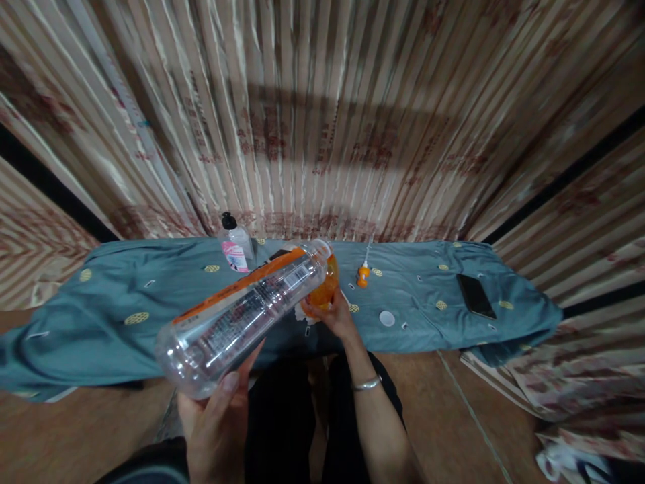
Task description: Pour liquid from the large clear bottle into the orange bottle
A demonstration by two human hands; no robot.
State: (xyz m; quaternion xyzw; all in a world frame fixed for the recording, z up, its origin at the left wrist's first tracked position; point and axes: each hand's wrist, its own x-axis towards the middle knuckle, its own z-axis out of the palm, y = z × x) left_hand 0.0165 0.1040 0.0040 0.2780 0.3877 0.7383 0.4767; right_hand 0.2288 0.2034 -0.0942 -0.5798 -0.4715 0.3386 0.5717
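My left hand (pixel 216 420) grips the base of a large clear plastic bottle (pixel 246 309) with an orange and white label. The bottle is tipped almost flat, its open mouth pointing at an orange container (pixel 325 286). My right hand (pixel 335 314) is closed round that orange container and holds it just above the blue-grey cloth (pixel 125 289). A silver bracelet sits on my right wrist. A white round cap (pixel 387 318) lies on the cloth to the right of my right hand.
A small clear bottle with a black cap and pink label (pixel 236 245) stands at the cloth's far edge. An orange and white small piece (pixel 363 274) and a black phone (pixel 476 296) lie to the right. Striped curtains hang behind. The floor is brown.
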